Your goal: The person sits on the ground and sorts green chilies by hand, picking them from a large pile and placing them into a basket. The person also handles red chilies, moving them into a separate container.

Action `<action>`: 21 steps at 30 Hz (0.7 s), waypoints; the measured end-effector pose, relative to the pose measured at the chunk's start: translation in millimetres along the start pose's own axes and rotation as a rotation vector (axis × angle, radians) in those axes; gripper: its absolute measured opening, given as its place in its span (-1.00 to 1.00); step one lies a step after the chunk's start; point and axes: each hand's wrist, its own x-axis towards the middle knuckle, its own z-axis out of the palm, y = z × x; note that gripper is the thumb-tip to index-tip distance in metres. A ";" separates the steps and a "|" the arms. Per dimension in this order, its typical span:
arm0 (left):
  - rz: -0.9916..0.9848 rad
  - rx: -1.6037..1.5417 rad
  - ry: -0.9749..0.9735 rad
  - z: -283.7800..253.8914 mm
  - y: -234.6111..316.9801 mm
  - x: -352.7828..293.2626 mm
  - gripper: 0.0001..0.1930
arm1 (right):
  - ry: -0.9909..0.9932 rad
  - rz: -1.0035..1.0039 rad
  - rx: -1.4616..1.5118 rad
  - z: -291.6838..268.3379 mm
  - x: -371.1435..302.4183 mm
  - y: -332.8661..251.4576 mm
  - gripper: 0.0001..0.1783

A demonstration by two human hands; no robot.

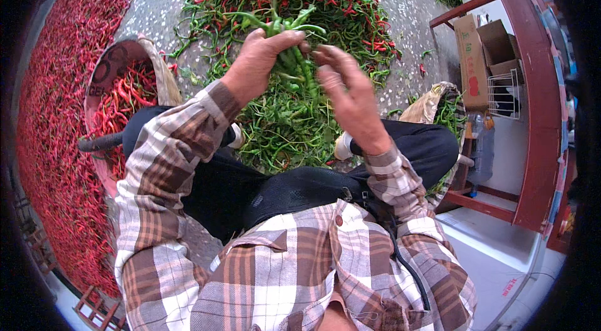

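My left hand (256, 60) is closed on a bunch of green chili peppers (291, 55), held up in front of me with the thumb across the top. Pepper tips stick out above the fist and more hang below it. Close by on the right, my right hand (354, 96) has bent fingers a little apart, slightly blurred, with nothing visible in them. Beneath both hands spreads a heap of green chili peppers (288, 130), with red ones mixed in farther back.
At left stands a pink bucket (103, 80) of red chili peppers (128, 102), beyond it a wide red pepper layer (62, 143). By my right knee is a cloth-rimmed container (432, 98) with green peppers. A brown wooden table (532, 112), cardboard boxes (471, 62) and plastic bottles (481, 149) stand right.
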 end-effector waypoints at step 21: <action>-0.192 0.387 -0.263 3.6 10.0 -25.4 -0.62 | 0.289 0.354 0.896 -57.4 47.2 78.5 -0.93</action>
